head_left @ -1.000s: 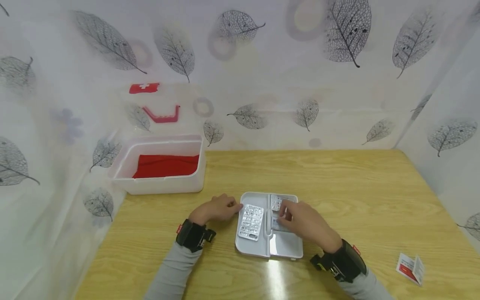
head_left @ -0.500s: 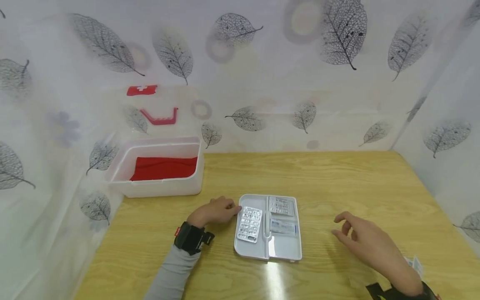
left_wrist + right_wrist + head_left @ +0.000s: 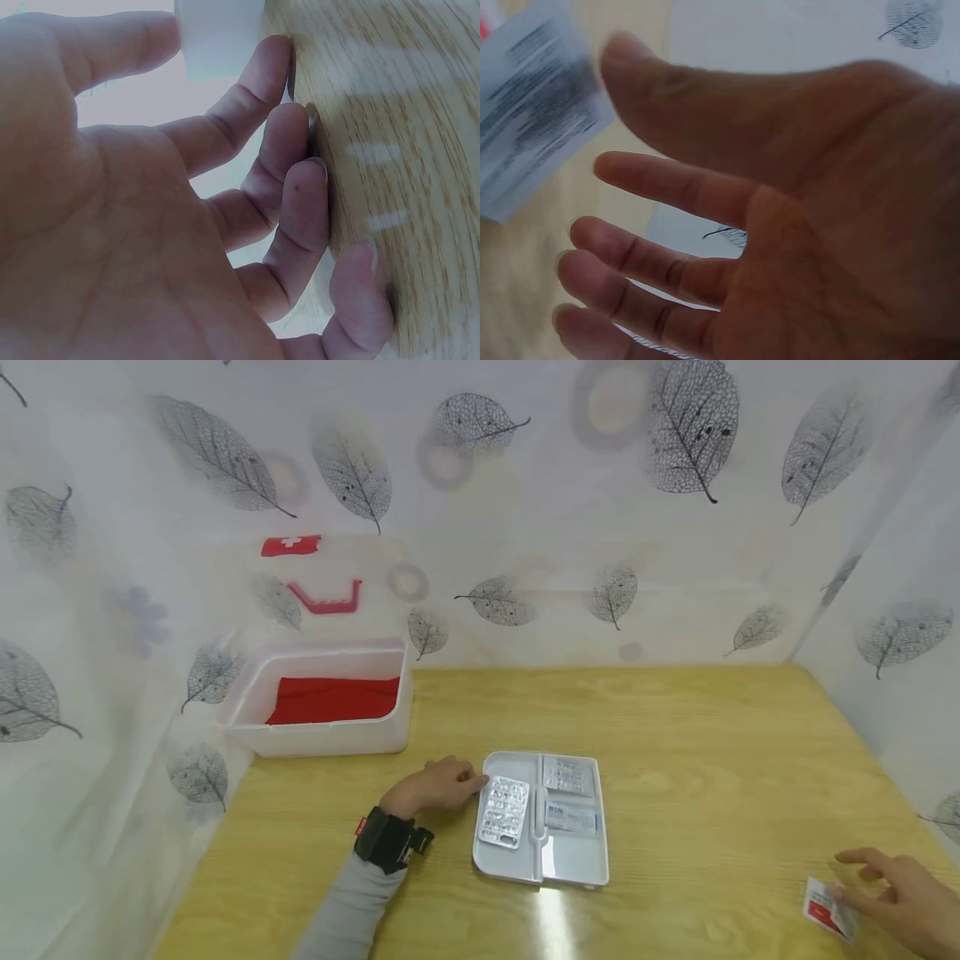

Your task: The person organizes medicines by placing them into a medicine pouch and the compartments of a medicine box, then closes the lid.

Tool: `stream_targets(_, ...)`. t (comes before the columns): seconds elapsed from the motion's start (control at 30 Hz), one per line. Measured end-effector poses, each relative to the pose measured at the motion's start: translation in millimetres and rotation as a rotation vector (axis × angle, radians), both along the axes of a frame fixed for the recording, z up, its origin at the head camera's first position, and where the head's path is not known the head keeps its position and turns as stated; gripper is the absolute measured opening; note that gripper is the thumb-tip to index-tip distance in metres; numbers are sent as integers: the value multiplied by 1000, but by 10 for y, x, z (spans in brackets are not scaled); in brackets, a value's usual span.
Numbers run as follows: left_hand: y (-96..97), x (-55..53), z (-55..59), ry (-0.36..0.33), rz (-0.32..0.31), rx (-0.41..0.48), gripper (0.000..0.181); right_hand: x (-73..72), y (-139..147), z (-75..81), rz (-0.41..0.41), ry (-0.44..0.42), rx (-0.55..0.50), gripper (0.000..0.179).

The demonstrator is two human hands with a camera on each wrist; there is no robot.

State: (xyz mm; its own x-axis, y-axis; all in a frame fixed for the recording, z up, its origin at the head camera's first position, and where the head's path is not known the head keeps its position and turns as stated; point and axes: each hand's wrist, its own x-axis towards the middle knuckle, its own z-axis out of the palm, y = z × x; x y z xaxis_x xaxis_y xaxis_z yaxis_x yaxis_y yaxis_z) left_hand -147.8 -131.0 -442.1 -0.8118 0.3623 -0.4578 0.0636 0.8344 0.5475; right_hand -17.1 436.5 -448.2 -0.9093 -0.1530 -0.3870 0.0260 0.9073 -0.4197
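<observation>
A shallow white divided tray (image 3: pixel 511 863) lies on the table. In its left part is a silver blister pack (image 3: pixel 504 812); the right part holds another blister pack (image 3: pixel 567 776) and a small white-and-blue packet (image 3: pixel 572 817). My left hand (image 3: pixel 437 785) rests on the table at the tray's left side, thumb at the rim. Its loosely bent fingertips (image 3: pixel 304 202) meet the wood and grip nothing. At the far right my right hand (image 3: pixel 907 897) is spread beside a folded red-and-white printed leaflet (image 3: pixel 822 906). The thumb (image 3: pixel 634 64) is close to the leaflet's printed face (image 3: pixel 540 97); contact is unclear.
A translucent white bin (image 3: pixel 322 740) with a red cloth (image 3: pixel 333 700) inside stands at the back left. Behind it, a red handle (image 3: pixel 326 598) and a red white-cross label (image 3: pixel 291 545) show against the leaf-patterned curtain (image 3: pixel 525 527).
My right hand has left the tray's right part and moved far right to the leaflet. The white-and-blue packet stays in the tray, now uncovered. My left hand has stayed put.
</observation>
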Motion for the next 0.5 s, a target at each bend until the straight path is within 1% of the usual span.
stream_targets(0.03,4,4,-17,-1,2,-5,35,16,33,-52,41,-13,-31,54)
stream_targets(0.07,6,6,-30,1,2,-5,35,29,44,-93,56,-26,-54,53)
stream_targets(0.17,3,-7,-82,3,-2,-5,37,46,29,-147,94,-6,-106,48)
stream_targets(0.27,-12,-35,-131,24,-11,12,40,49,-26,-116,53,-12,-89,51)
stream_targets(0.33,-18,-51,-151,30,-15,16,40,56,-53,-95,43,2,-66,50)
stream_targets(0.37,-24,-57,-162,34,-19,18,40,59,-63,-88,36,-4,-60,49)
stream_targets(0.43,-19,-54,-140,35,-21,20,40,64,-70,-88,29,-6,-42,46)
stream_targets(0.5,-7,-40,-87,21,-18,19,38,67,-61,-105,49,1,-44,43)
